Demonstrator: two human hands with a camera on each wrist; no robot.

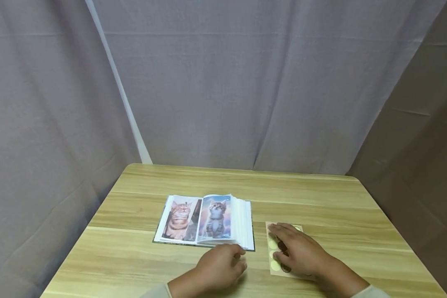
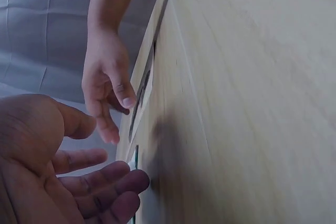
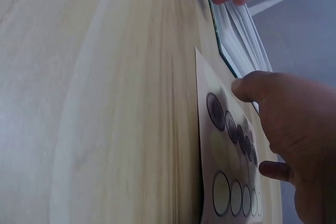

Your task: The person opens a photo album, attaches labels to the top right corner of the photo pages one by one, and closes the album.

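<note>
A sheet of round stickers (image 1: pixel 275 265), some pale yellow and some dark brown, lies flat at the right. Above it is my right hand (image 1: pixel 301 250), fingers spread and covering much of the sheet in the head view. In the right wrist view, the thumb and a finger stand over the rows of circles (image 3: pixel 221 193) and pinch nothing. My left hand (image 1: pixel 220 267), its fingers loosely bent and holding nothing, hovers near the front edge of an open photo album (image 1: pixel 247 227). The album shows an orange cat photo (image 1: pixel 179 221) on the left page and a grey kitten photo (image 1: pixel 215 221) on the right.
The album and the sheet lie side by side on a wood-grain table (image 1: pixel 320 194), with a gap between them. Grey curtains (image 1: pixel 208 103) hang behind the table and along both sides.
</note>
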